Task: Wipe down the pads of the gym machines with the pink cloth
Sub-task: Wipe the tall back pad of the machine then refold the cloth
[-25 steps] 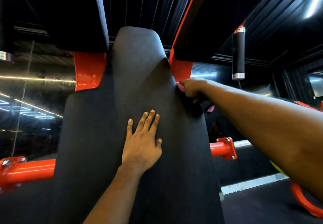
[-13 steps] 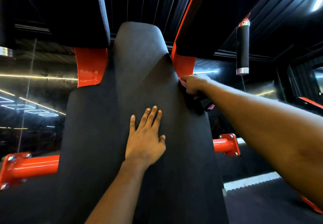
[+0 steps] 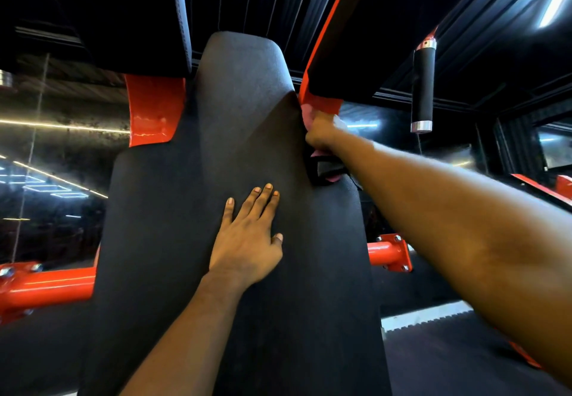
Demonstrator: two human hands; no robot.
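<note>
While the left hand [image 3: 247, 241] presses flat on the black pad [image 3: 161, 225], the right hand [image 3: 322, 132] above-right grips the pink cloth [image 3: 307, 115].

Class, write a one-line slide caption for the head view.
Right hand holds the pink cloth at the edge of the black pad; left hand rests flat on it.

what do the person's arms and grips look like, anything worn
The left forearm and right forearm are bare, no sleeves in view. The left grip shows no glove, ring or watch, and short nails. The right grip is blurred; no glove seen.
</note>
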